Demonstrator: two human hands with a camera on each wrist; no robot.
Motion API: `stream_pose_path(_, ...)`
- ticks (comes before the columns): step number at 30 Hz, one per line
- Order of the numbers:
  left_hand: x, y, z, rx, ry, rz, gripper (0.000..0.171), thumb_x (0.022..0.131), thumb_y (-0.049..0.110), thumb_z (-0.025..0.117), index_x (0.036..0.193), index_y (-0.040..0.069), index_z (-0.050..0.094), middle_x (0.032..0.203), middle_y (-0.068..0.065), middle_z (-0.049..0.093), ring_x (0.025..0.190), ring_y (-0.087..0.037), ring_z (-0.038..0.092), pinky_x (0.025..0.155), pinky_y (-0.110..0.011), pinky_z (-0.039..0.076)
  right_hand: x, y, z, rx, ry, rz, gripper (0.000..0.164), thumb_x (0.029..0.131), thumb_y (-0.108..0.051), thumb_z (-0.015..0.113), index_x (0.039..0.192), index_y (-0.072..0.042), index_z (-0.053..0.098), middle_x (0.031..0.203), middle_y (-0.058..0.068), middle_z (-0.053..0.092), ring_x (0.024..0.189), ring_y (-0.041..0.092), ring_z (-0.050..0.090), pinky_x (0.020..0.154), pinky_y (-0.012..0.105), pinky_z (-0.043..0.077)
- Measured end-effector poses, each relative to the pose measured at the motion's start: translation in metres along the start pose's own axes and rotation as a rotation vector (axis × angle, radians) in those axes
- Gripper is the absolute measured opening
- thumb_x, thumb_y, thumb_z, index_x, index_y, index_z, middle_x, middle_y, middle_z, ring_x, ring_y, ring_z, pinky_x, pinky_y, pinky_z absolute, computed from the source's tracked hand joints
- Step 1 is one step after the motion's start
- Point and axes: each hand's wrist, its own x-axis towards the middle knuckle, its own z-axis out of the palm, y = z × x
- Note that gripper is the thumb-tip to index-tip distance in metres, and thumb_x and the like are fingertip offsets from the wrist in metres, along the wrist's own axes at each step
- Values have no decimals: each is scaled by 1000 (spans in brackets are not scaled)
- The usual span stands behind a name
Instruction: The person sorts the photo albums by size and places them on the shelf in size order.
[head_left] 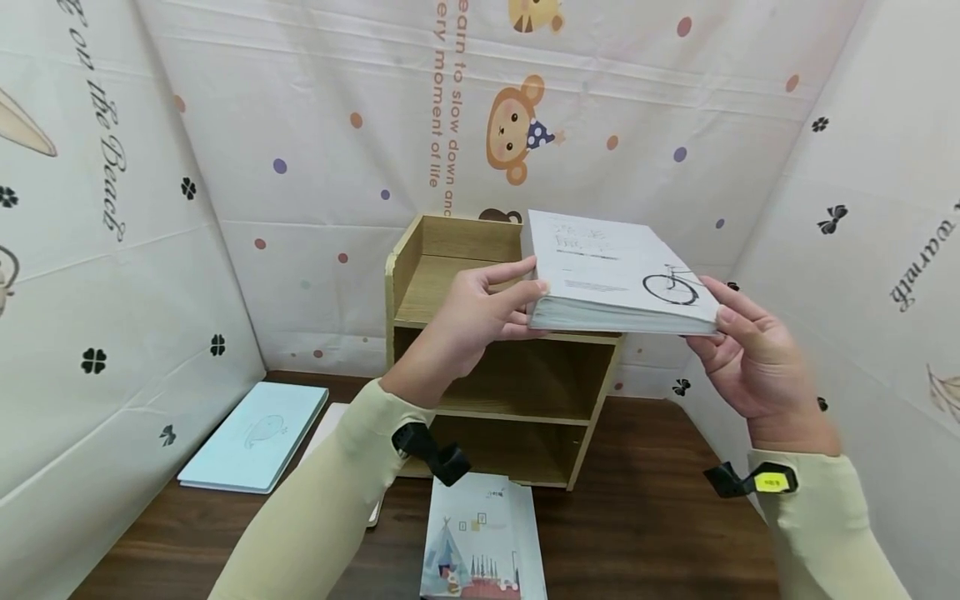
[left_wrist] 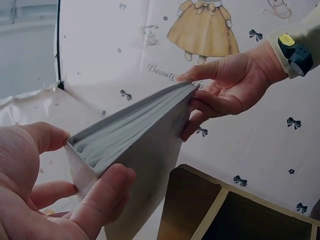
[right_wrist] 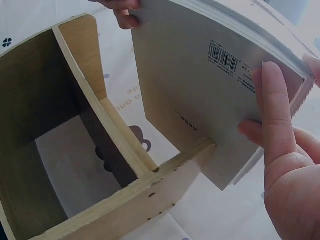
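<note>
Pinches thick, white, bicycle-printed paper book (head_left: 600, 258) at opposite edges with half-closed left hand (head_left: 487, 307) and right hand (head_left: 761, 358), presumably for balance.

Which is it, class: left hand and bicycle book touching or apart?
Touching: head view shows the left hand gripping the bicycle book by one edge.

- White book (head_left: 615, 265), pretty chunky, with a bike (head_left: 670, 287) drawing and some small print on the cover facing up
- Barcode (right_wrist: 223, 57) on the underside, you can see it from the right wrist
- It's closed, held up roughly flat, left hand (head_left: 491, 307) gripping one end and right hand (head_left: 761, 358) the other
- It's by the top of the wooden shelf (head_left: 442, 279), can't tell if they're touching
</note>
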Motion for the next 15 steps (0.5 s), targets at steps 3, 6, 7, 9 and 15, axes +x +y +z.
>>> stream_pose_path(3, -1, -1, -2, -3, 6, 0, 49, 98, 14, 69, 146, 13, 58, 121, -20, 71, 82, -23, 75, 85, -41, 63, 0, 3, 0, -4, 4, 0, 45, 103, 14, 35, 147, 10, 47, 138, 23, 64, 115, 32, 71, 96, 37, 55)
stream_pose_path(6, -2, -1, -4, -8, 8, -2, 48, 98, 13, 69, 146, 13, 59, 121, -21, 70, 80, -23, 74, 85, -41, 63, 1, 6, 0, -8, 3, -8, 44, 103, 14, 35, 144, 10, 50, 137, 23, 65, 114, 31, 72, 95, 36, 56)
stream_pose_path(7, -2, -2, -4, -8, 8, -2, 48, 98, 13, 69, 145, 13, 59, 121, -21, 70, 80, -22, 74, 85, -41, 63, 1, 7, 0, -12, 3, -10, 44, 103, 14, 35, 144, 10, 51, 137, 22, 65, 114, 31, 72, 94, 36, 56)
stream_pose_path(9, -3, -2, -6, -3, 11, 0, 48, 98, 13, 69, 145, 13, 59, 121, -21, 70, 79, -22, 74, 85, -41, 63, 2, 9, 1, -24, 6, -16, 44, 103, 14, 35, 143, 10, 51, 136, 22, 65, 113, 30, 72, 94, 35, 56)
stream_pose_path(15, -7, -1, -11, 2, 16, 0, 48, 99, 14, 68, 146, 13, 58, 121, -22, 69, 79, -22, 74, 85, -41, 63, 3, 15, 6, -98, 57, -36, 42, 103, 13, 40, 143, 9, 53, 134, 20, 66, 109, 26, 73, 91, 32, 60)
